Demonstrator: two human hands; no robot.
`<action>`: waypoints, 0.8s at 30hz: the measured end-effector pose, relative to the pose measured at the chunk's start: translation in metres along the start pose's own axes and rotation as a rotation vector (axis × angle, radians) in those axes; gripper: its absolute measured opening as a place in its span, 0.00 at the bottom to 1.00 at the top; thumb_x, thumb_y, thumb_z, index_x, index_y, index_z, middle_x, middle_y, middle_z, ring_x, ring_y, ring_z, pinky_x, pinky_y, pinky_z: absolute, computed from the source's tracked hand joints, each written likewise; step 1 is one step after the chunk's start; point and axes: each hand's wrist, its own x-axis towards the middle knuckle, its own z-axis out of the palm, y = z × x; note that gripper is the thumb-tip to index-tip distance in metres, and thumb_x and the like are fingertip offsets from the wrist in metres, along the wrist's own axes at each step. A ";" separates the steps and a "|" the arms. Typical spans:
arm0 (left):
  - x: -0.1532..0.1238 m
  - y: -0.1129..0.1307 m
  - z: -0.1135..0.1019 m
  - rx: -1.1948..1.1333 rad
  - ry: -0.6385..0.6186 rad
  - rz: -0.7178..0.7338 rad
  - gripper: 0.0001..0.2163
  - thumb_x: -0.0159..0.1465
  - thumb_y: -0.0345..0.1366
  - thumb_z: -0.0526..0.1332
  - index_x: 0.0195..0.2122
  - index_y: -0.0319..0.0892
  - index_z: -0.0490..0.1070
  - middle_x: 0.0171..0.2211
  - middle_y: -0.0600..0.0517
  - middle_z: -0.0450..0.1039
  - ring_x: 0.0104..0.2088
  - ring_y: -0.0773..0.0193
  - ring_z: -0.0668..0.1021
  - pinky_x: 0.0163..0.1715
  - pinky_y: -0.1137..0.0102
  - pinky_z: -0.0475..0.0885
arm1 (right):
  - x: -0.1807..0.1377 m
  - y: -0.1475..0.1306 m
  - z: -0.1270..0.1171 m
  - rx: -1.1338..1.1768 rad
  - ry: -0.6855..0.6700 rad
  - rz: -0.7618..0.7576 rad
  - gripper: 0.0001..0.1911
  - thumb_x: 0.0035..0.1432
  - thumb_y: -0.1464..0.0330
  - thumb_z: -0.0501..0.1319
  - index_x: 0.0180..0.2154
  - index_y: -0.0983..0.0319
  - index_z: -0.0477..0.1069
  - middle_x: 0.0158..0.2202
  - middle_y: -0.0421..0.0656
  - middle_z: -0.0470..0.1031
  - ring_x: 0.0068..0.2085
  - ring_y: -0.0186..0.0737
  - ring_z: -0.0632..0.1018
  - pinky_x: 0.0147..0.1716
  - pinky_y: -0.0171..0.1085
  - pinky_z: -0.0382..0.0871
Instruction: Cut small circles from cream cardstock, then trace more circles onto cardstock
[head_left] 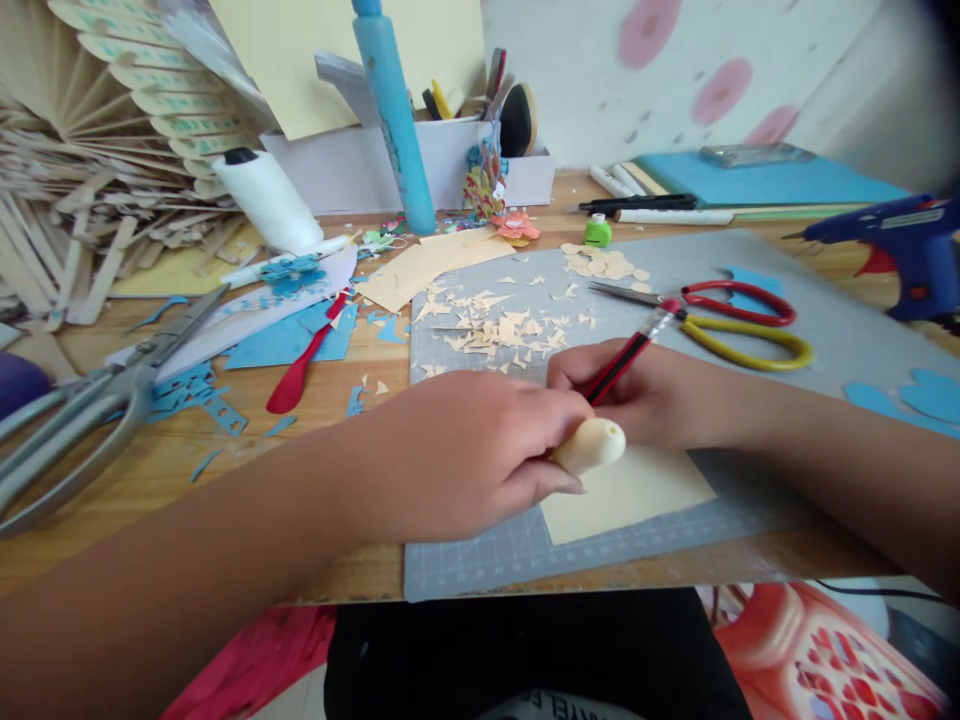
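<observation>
My left hand [465, 455] is closed around a small cream rounded object [592, 445], whose tip sticks out to the right over a pale yellow sheet of paper [630, 495]. My right hand [645, 395] is curled just behind it and grips a red and black pen-like tool [626, 360] that points up and away. Both hands rest on a grey cutting mat [480, 560]. What lies under the hands is hidden.
Red and yellow scissors [720, 320], paper scraps [502, 330] and cut circles [607, 263] lie on the mat. Large grey scissors [82, 400] and blue paper bits sit at the left, a blue glue gun [900, 250] at the right, a supply box [450, 150] behind.
</observation>
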 end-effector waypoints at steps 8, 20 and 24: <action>0.002 0.002 -0.001 0.028 -0.060 -0.073 0.07 0.63 0.38 0.56 0.39 0.45 0.69 0.25 0.53 0.73 0.25 0.60 0.75 0.23 0.70 0.62 | 0.027 -0.010 -0.010 -0.071 -0.293 0.153 0.10 0.50 0.75 0.58 0.19 0.60 0.65 0.15 0.30 0.60 0.18 0.26 0.61 0.17 0.29 0.52; 0.003 0.002 -0.001 0.008 -0.095 -0.064 0.04 0.63 0.37 0.56 0.33 0.44 0.67 0.23 0.54 0.71 0.25 0.63 0.74 0.23 0.71 0.61 | 0.006 -0.001 -0.013 0.142 0.183 -0.042 0.06 0.50 0.71 0.61 0.22 0.58 0.66 0.16 0.32 0.62 0.16 0.28 0.60 0.13 0.30 0.50; 0.003 0.001 0.000 -0.025 -0.102 -0.061 0.03 0.63 0.35 0.55 0.34 0.45 0.66 0.24 0.55 0.71 0.25 0.63 0.74 0.23 0.71 0.61 | -0.059 0.002 0.008 -0.342 0.374 -0.251 0.06 0.54 0.70 0.62 0.33 0.53 0.67 0.25 0.37 0.71 0.24 0.36 0.72 0.18 0.33 0.64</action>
